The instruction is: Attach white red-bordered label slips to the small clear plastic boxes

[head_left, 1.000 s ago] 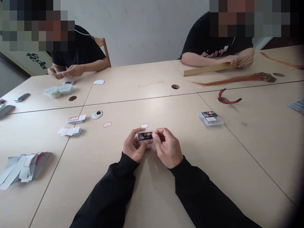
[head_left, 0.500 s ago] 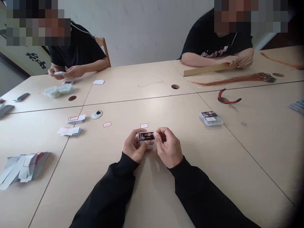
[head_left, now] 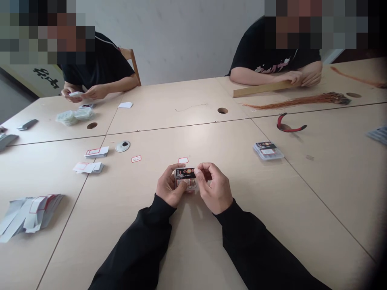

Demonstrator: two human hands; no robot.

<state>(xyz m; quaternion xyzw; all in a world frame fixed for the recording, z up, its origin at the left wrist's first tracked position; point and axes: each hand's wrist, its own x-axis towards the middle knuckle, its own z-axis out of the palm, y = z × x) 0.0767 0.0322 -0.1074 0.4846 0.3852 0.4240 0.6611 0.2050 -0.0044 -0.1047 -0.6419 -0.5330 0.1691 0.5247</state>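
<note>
Your left hand [head_left: 169, 186] and right hand [head_left: 215, 188] both grip the small clear plastic pack [head_left: 186, 177], so a loosened pinch could drop it onto the table [head_left: 272, 225].

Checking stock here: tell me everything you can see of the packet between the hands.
The packet is small and flat: a black printed card strip with red and white marks above clear plastic holding small items I cannot identify. It is pinched between the left hand at its left side and the right hand at its right end.
</note>
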